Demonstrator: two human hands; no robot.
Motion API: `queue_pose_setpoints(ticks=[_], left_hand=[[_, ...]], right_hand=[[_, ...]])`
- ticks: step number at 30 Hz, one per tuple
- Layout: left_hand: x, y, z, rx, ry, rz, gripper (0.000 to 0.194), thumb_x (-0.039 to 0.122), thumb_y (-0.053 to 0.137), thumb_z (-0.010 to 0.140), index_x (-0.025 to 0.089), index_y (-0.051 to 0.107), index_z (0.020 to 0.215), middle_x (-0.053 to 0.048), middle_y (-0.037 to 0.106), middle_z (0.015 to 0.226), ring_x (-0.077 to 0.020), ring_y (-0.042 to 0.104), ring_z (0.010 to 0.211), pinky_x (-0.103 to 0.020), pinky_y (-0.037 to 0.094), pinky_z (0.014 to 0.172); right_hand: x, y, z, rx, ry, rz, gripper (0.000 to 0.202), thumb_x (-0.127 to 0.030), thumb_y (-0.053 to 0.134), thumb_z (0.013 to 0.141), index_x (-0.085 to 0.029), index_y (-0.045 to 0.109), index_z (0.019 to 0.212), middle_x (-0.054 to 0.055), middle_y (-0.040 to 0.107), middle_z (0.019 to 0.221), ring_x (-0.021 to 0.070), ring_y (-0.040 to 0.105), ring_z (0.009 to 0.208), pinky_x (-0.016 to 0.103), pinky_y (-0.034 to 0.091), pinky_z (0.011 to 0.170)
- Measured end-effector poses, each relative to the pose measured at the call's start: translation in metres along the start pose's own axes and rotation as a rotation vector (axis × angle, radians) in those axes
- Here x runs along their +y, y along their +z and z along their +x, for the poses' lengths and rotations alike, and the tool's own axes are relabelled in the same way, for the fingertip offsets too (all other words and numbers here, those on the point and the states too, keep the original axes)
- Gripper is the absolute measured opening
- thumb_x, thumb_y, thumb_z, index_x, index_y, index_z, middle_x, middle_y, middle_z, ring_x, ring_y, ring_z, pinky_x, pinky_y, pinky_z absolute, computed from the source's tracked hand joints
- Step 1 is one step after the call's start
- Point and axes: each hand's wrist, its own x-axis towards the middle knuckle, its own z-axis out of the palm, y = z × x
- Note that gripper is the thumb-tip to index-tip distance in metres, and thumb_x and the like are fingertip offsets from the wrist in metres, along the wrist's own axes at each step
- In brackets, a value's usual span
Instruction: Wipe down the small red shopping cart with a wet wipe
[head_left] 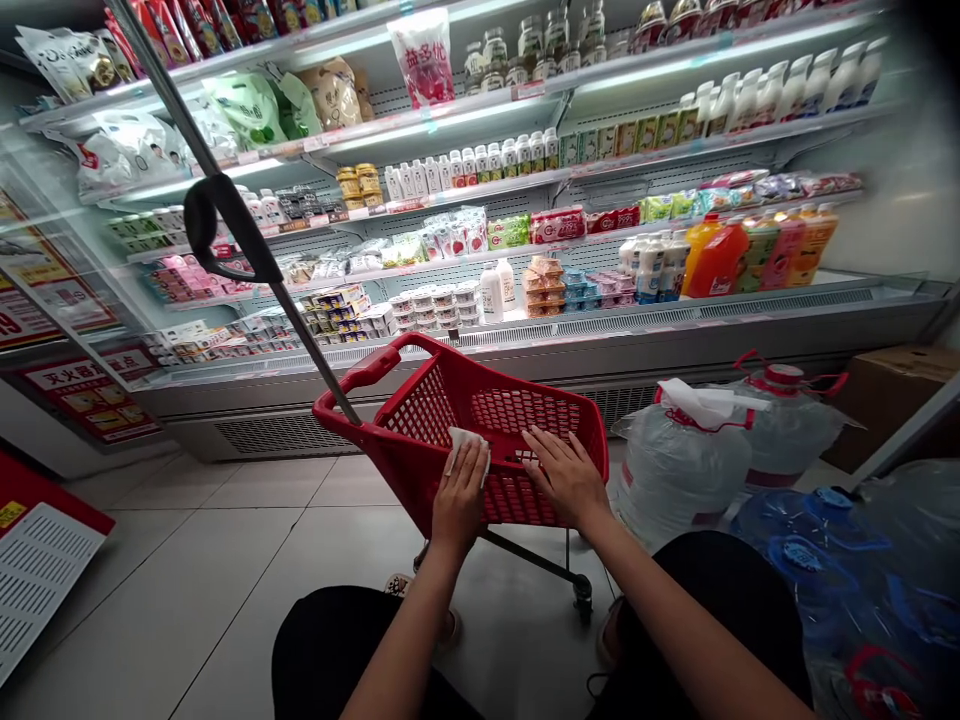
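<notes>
A red plastic shopping basket cart [397,480] with lattice sides stands on the floor between my knees. My left hand [459,495] presses a folded white wipe [457,436] against the near side of the basket, fingers laid over it. My right hand [571,482] rests on the near rim of the basket toward the right, fingers spread with nothing in them. A long metal pole with a black grip [225,228] rises from the cart's left end toward the upper left. The inside of the basket is partly hidden behind my hands.
Beyond the cart runs a lit refrigerated display [517,345] stocked with bottles, cups and bags. Large clear water jugs [675,465], a blue jug [810,580] and a cardboard box [892,400] are at the right. A red and white slatted unit [45,560] stands at the left.
</notes>
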Motion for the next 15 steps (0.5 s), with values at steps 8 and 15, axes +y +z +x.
queue_pose_setpoints(ticks=[8,15], left_hand=[[-0.015,-0.014,0.002,-0.047,0.187,0.006,0.072,0.007,0.038,0.099,0.017,0.018,0.168,-0.009,0.041,0.166,-0.0218,0.037,0.154,-0.042,0.034,0.128],[-0.073,-0.036,-0.009,0.030,-0.018,0.072,0.073,0.006,0.039,0.100,0.022,0.018,0.168,-0.009,0.044,0.164,-0.0254,0.039,0.153,-0.048,0.034,0.128]], right_hand=[[0.002,-0.002,-0.004,0.020,0.007,0.006,0.056,-0.049,0.032,0.110,-0.029,0.034,0.163,0.006,0.053,0.157,0.0265,0.053,0.142,0.055,0.030,0.124],[0.003,0.000,-0.003,0.011,0.014,0.017,0.057,-0.050,0.031,0.111,-0.028,0.035,0.163,0.005,0.055,0.155,0.0262,0.055,0.140,0.055,0.028,0.124]])
